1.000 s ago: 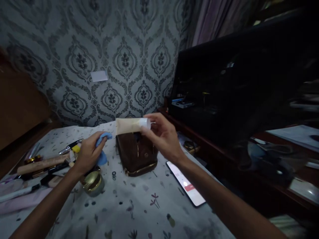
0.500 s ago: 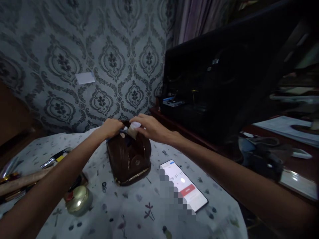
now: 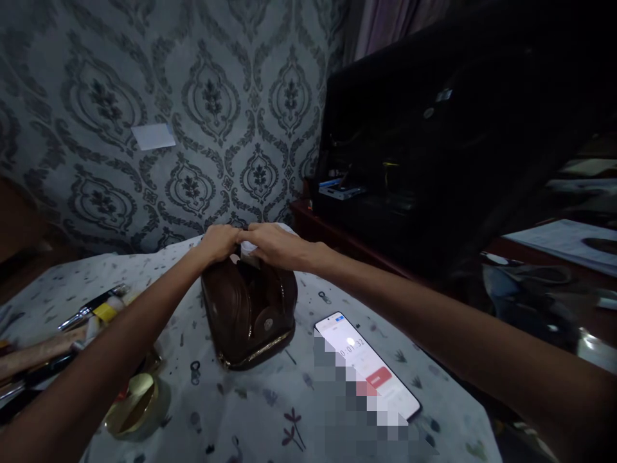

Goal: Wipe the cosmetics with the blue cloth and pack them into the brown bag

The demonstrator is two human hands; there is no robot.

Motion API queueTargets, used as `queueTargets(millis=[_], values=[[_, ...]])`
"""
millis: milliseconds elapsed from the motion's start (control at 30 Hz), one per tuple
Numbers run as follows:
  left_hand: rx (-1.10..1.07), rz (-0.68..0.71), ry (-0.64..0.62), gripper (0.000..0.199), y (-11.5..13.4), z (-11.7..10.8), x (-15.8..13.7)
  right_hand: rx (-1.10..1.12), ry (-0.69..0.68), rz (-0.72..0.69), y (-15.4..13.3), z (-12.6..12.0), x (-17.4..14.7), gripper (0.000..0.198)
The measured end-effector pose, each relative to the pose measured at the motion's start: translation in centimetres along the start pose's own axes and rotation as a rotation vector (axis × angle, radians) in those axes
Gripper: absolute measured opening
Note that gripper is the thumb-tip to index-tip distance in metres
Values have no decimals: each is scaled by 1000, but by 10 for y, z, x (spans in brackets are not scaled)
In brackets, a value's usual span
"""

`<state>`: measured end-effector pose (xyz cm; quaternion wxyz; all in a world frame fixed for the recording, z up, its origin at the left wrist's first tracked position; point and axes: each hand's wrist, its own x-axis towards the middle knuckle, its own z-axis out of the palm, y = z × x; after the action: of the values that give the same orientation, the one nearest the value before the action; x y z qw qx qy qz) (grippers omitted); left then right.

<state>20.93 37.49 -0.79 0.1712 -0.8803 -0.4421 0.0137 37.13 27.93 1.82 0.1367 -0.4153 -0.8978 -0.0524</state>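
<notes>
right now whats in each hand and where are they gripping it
Both hands sit at the brown pouch's open top. The right hand covers a white-capped tube's cap end; the left hand rests on the pouch's rim. Exact finger holds are hidden.

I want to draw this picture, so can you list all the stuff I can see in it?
pouch: one, brown, middle of the cloth, top open
tube: one, pale with a white cap, poking out of the pouch top
phone: one, screen lit, right of the pouch
jar: one, gold lid, near left
pens and sticks: several, mixed colours, far left
tablecloth: one, white with small prints
wallpaper: grey patterned, behind
dark cabinet: one, black, right
left hand: on the pouch top
right hand: on the tube cap
</notes>
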Motion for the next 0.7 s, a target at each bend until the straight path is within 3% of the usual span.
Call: queueTargets(millis=[167,467,700], values=[[-37,-32,16,29,1,2,-1,-58,-80,14,5,9,16,41],[-52,-74,7,30,2,2,-1,-102,-183,53,-3,-11,28,37],[-98,-79,31,27,-1,9,1,-95,-215,48,-3,-6,30,31]])
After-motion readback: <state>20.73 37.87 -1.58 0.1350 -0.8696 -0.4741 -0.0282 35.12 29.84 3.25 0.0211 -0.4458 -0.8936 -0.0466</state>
